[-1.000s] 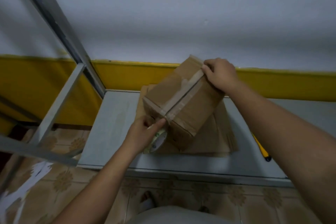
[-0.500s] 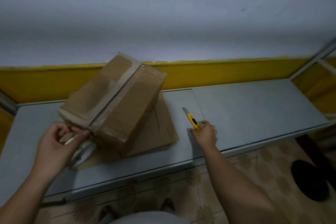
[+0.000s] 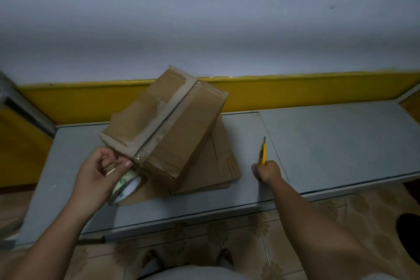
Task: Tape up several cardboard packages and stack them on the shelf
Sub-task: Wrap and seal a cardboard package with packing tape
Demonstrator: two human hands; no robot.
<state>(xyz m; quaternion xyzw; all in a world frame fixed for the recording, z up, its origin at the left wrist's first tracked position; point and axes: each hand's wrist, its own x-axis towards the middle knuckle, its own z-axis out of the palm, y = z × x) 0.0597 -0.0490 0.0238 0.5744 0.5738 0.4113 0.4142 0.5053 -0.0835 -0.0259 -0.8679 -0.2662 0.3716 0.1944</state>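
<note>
A brown cardboard box [image 3: 179, 129] with tape along its top seam sits tilted on a pile of flattened cardboard [image 3: 220, 161] on the grey shelf [image 3: 329, 143]. My left hand [image 3: 97, 177] grips a roll of clear tape [image 3: 126, 185] at the box's near left corner, thumb pressing the tape strip against the box edge. To the right, my right hand [image 3: 267, 171] grips the handle of a yellow utility knife [image 3: 263, 151] lying on the shelf, its blade end pointing away from me.
A yellow band runs along the wall behind the shelf. A metal upright [image 3: 20, 107] stands at the far left. Patterned tile floor lies below, with my feet near the shelf's front edge and a dark object [image 3: 409, 229] at the right.
My right hand left the box's far end, swung right to the knife and now has closed round its handle. The left hand stayed at the corner with the tape roll.
</note>
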